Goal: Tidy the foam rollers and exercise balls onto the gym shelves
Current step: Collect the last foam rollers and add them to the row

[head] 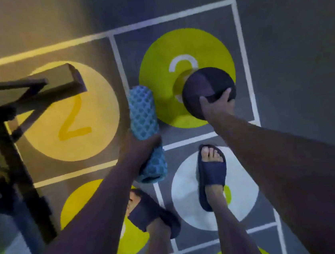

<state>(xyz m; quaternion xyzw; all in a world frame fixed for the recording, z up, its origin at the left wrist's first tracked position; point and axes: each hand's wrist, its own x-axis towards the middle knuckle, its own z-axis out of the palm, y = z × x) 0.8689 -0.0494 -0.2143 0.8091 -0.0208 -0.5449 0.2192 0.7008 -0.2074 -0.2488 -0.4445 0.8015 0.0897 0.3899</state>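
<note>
Roller (143, 117): light blue, darker scale-like pattern. Ball (207, 90), right of roller: dark, possibly navy. Floor (276, 30): grey, white grid lines, yellow-green numbered circles. Sandals (212, 176) below roller: navy. Rack (8, 145) left of roller: black.

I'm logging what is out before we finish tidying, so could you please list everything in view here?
blue textured foam roller: one, blue, centre, gripped in the left hand.
dark round exercise ball: one, near-black, right of the roller, over the lime circle marked 3, held by the right hand.
black metal frame: one, black, left edge.
painted floor circles: at least five, yellow, lime and white, inside white grid lines on the grey floor.
dark blue slide sandals: two, dark blue, on the feet, lower centre.
left hand: one, wrapped round the roller's middle.
right hand: one, gripping the ball's near side.
</note>
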